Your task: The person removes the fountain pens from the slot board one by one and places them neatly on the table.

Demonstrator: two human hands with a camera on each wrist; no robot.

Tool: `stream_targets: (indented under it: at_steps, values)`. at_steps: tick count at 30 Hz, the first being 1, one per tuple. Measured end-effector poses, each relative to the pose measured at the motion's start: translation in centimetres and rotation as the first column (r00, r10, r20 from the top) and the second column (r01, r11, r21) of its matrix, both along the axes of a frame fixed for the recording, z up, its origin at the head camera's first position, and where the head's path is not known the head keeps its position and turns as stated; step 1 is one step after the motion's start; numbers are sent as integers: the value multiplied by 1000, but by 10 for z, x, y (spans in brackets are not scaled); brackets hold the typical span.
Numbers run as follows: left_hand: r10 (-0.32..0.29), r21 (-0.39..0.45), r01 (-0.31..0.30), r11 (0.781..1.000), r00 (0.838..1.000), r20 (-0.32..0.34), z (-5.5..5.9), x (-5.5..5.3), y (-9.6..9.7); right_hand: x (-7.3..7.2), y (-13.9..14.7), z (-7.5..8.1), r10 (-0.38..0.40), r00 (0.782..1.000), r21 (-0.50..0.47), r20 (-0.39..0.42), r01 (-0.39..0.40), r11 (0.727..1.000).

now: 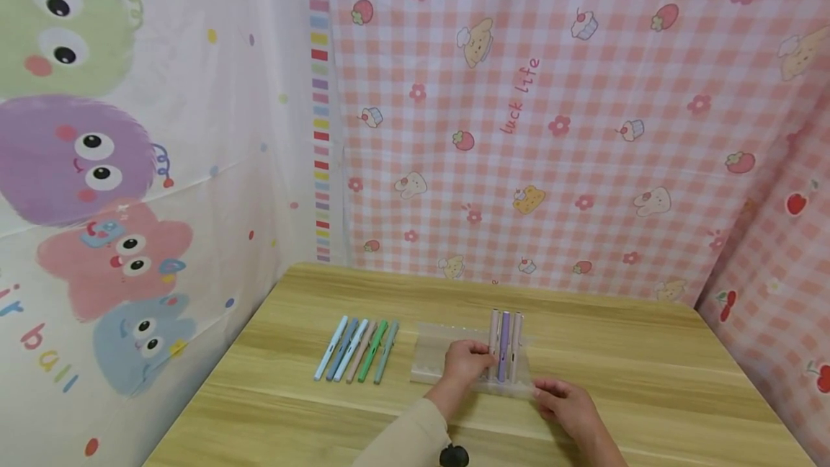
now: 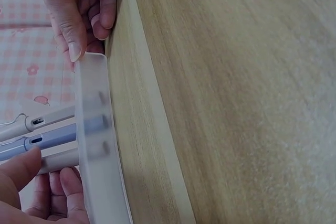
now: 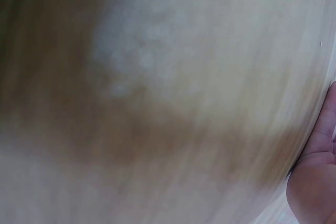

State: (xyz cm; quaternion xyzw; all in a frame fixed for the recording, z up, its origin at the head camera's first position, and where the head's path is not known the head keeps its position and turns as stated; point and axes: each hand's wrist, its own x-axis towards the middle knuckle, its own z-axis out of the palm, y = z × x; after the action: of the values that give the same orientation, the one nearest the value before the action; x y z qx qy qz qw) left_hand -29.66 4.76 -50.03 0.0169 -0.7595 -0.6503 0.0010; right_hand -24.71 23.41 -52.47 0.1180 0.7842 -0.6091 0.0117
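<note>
A flat translucent plastic case lies on the table with three pens standing partly in it. The purple pen is in the middle, between a pale pinkish-grey pen on its right and another like it on its left. My left hand pinches that left pale pen between thumb and fingers. With thumb and fingertips, my right hand grips the near right corner of the case. The left wrist view shows the pens' lower ends dimly through the case's frosted edge.
Several pens lie side by side left of the case, among them a light blue pen and a green pen. The wooden table ends at patterned curtains behind. A small black object is by the left sleeve.
</note>
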Motion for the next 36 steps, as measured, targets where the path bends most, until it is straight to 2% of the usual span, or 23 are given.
stream_targets:
  at_steps: [11, 22, 36]
  values:
    - [9, 12, -9, 1000, 1000, -11, 4, 2, -1, -1, 0, 0, 3, 1000, -2, 16, -3, 1000]
    - [41, -4, -42, 999, 996, -78, 12, 0, -6, -1, 0, -1, -1, 1000, -9, 2, 1, 1000]
    - [14, 41, -13, 999, 999, -44, 24, -4, -19, -1, 0, -1, 5, 1000, -13, 10, -5, 1000]
